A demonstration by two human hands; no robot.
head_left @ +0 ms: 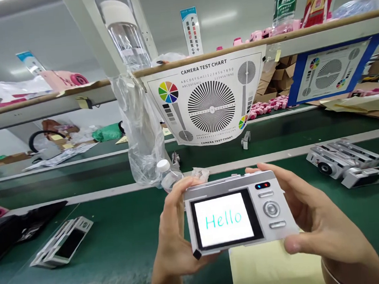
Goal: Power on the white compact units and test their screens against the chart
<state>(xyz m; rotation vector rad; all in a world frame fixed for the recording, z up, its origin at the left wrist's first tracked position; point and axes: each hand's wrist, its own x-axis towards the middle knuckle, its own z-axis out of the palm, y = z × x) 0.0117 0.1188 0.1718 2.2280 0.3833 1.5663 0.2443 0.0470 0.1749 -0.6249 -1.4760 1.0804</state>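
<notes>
A silver digital camera (273, 228) is held up in front of me, its back and screen turned towards me. The lit screen (224, 220) reads "Hello" in green on white, and blue and red lights glow at the upper right. My left hand (175, 233) is closed around the camera's left end. On the right end, my right hand (323, 219) grips it with the thumb at the lower corner and fingers behind. Below the camera lies a pale yellow sheet (274, 266). The camera's front is hidden from me.
Ahead hangs a camera test chart (211, 101). More silver cameras lie at the right (345, 160), and others at the left (64, 241) beside a black case (6, 235). A plastic bottle (167, 174) stands behind my left hand. A shelf (331, 28) crosses above the green bench (118, 235).
</notes>
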